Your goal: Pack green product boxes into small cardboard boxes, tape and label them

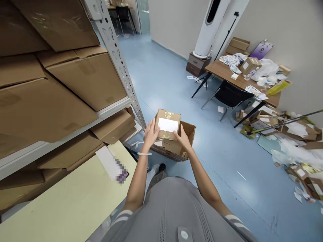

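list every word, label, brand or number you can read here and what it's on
No text is readable.
White label on the held box: any print too small or blurred.
Purple package: mark too small.
Papers on the wooden table: too small.

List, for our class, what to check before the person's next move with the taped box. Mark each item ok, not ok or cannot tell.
1. Left hand in contact with the left side of the taped box: ok.
2. Right hand in contact with the right side: ok.
3. White label facing up: ok.
4. Clear tape on the top, showing above and below the label: ok.
5. Whole inside of the large open carton visible: not ok; the taped box and hands cover part of it.
6. Taped box clear of the carton's contents: cannot tell; its underside is hidden.
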Tool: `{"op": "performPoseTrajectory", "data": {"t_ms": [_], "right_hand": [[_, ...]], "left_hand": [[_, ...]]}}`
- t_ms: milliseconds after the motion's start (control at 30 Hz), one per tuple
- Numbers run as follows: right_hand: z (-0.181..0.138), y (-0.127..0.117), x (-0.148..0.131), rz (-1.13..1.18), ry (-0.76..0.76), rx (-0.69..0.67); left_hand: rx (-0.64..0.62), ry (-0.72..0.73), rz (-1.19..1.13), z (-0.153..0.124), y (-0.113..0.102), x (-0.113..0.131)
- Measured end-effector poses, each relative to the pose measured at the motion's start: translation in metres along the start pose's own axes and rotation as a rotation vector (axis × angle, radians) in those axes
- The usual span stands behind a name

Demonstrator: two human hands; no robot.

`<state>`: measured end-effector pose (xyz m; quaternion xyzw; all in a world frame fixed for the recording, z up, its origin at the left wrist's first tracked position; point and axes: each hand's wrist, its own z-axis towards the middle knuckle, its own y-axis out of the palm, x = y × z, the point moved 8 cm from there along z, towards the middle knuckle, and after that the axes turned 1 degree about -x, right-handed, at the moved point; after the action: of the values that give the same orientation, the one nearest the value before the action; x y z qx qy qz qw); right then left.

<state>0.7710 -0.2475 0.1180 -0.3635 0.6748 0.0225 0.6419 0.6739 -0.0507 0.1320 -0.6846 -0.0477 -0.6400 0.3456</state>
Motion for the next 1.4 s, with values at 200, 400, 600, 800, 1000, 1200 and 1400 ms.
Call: {"op": "performPoseTrajectory", "data": {"t_ms": [200,400,600,800,1000,1200,1400], "right_hand": [[0.008,-0.005,0.022,0.006,-0.01,-0.095],[0.011,-0.035,0.017,0.057,-0.228,-0.137],[-0.007,-0.033,-0.023,0.146,-0.434,-0.101],[-0.101,0.074,-0.072,0.205,-0.62,-0.5],[-0.233,0.173,-0.092,0.159,-0.776,-0.935],[-0.388,0.229,-0.085,0.136,-0.819,-1.19],[-0.556,0.262,-0.058,0.107,-0.905,-1.409]], "left_hand": [[0.263,-0.114,0.012,-0.045,-0.026,-0.019],[0.667,-0.274,0.129,-0.171,-0.067,-0.028],[1.183,-0.524,0.293,-0.362,-0.074,0.0],[1.512,-0.657,0.423,-0.512,-0.047,0.056],[1.848,-0.86,0.422,-0.668,0.003,0.093],[2.133,-1.02,0.421,-0.827,0.064,0.115],[2.291,-1.138,0.303,-0.961,0.103,0.115]]}}
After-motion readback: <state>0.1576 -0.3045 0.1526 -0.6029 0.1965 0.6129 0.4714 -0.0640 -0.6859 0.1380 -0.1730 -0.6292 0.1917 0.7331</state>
